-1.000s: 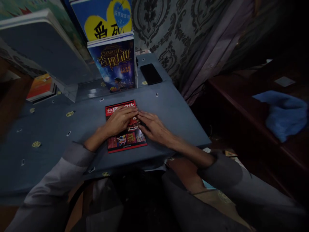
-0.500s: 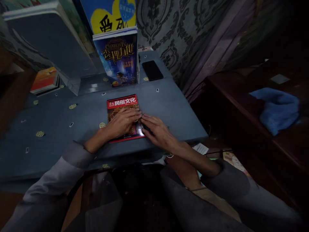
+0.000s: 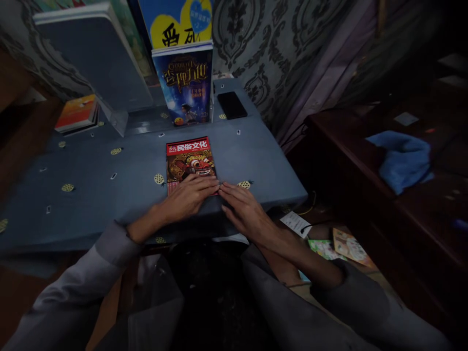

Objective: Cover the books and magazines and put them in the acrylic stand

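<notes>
Red-bannered book [image 3: 190,158] reads "民俗文化".

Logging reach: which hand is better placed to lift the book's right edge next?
Right hand, probably: its fingertips sit by the lower right corner of the book; the left hand covers its lower part.

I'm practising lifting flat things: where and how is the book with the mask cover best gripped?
Probably by the right edge of the book, near its far corner, coming in low from the right and raising that edge first. It looks thin and lies flat on the table, leaving little to pinch from above; the left hand covers part of its near end.
</notes>
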`<state>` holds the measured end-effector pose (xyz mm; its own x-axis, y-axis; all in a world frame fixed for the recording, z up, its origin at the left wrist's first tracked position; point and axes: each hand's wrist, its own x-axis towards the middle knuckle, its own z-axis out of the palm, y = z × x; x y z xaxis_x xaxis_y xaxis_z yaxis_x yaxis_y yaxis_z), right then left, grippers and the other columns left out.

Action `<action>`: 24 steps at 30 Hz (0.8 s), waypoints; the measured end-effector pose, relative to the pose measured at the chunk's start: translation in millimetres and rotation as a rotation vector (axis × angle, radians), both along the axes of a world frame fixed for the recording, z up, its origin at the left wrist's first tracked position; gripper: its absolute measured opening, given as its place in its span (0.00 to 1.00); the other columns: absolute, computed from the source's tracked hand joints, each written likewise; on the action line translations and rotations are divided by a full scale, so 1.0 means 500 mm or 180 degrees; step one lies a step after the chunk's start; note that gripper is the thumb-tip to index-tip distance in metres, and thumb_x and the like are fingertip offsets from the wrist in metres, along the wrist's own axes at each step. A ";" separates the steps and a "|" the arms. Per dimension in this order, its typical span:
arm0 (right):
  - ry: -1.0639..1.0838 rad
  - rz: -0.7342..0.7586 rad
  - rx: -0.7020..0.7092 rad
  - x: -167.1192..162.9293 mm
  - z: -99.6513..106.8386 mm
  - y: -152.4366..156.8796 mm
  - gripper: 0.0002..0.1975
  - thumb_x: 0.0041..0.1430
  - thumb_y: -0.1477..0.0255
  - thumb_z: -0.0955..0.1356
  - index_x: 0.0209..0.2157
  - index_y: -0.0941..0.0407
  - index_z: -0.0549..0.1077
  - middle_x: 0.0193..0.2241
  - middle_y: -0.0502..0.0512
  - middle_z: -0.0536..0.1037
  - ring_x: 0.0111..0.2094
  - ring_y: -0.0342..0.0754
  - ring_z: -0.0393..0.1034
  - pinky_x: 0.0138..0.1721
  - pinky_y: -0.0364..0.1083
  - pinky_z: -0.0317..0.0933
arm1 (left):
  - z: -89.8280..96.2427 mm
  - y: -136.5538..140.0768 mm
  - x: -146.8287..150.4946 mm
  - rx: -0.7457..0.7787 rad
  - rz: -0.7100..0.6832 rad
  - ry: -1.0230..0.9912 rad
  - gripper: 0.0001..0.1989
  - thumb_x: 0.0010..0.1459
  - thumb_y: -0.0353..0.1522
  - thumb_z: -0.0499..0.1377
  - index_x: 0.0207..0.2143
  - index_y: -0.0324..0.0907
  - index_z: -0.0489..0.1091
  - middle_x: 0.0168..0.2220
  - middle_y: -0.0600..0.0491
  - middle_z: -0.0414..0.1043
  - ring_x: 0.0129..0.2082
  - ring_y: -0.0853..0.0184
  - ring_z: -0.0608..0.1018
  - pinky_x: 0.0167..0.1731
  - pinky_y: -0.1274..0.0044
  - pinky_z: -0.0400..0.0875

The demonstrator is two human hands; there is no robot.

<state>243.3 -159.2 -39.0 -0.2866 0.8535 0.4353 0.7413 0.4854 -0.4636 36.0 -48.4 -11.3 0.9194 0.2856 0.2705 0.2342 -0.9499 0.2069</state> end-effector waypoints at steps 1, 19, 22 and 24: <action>-0.0004 -0.0018 0.0034 -0.002 -0.002 -0.006 0.22 0.69 0.71 0.62 0.62 0.58 0.69 0.58 0.67 0.75 0.62 0.59 0.67 0.61 0.66 0.65 | 0.000 -0.007 -0.002 -0.0006 0.0015 0.0011 0.22 0.66 0.23 0.51 0.60 0.42 0.68 0.60 0.46 0.73 0.62 0.61 0.72 0.59 0.62 0.66; -0.0005 -0.0254 0.0415 -0.018 0.002 -0.021 0.21 0.68 0.76 0.61 0.60 0.57 0.70 0.56 0.66 0.78 0.59 0.57 0.71 0.59 0.62 0.67 | -0.016 -0.110 0.006 0.0594 0.0670 0.0231 0.25 0.62 0.20 0.50 0.61 0.32 0.67 0.63 0.40 0.68 0.65 0.58 0.69 0.62 0.64 0.63; -0.0126 -0.0157 0.0438 -0.026 0.002 -0.011 0.22 0.68 0.77 0.61 0.61 0.57 0.69 0.56 0.66 0.77 0.59 0.57 0.71 0.58 0.62 0.68 | -0.015 -0.116 0.001 0.0573 0.0730 0.0271 0.25 0.62 0.21 0.50 0.62 0.31 0.66 0.63 0.39 0.68 0.66 0.58 0.68 0.62 0.64 0.62; -0.0192 -0.0107 0.0453 -0.030 -0.002 -0.006 0.22 0.68 0.78 0.62 0.62 0.57 0.68 0.56 0.66 0.78 0.59 0.57 0.72 0.58 0.62 0.68 | -0.017 -0.120 -0.006 0.0593 0.0785 0.0255 0.25 0.62 0.21 0.50 0.61 0.31 0.66 0.62 0.39 0.69 0.66 0.58 0.68 0.62 0.64 0.62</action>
<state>228.1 -162.2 -39.9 -0.2883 0.7940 0.5353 0.7827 0.5174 -0.3460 32.9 -108.2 -19.8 0.8491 0.4549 0.2686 0.4707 -0.8823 0.0063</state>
